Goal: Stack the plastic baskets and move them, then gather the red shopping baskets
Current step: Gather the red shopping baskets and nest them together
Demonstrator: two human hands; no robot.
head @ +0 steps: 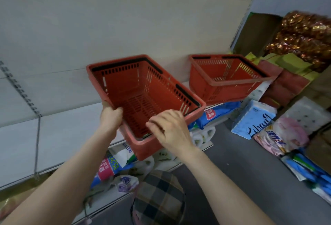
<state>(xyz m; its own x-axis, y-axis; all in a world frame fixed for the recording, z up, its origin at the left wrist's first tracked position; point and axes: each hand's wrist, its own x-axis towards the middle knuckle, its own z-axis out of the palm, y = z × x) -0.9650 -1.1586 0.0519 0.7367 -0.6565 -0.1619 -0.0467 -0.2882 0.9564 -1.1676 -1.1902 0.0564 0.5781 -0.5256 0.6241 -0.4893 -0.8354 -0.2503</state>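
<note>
Left hand [111, 117] clamps the left rim of 1 red slotted plastic shopping basket [143, 88], tilted over the front edge of the white shelf [59, 131]; right hand [172, 130] hovers above its near rim, fingers loose. It looks light and stiff; the rims should grip best.

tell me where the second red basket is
Head view, right of centre: the second red basket sits just right of the held basket, beside the red bags.

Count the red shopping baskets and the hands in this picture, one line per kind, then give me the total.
Red shopping baskets: 2 (near basket, far basket)
Hands: 2 (left hand, right hand)
Total: 4
</note>
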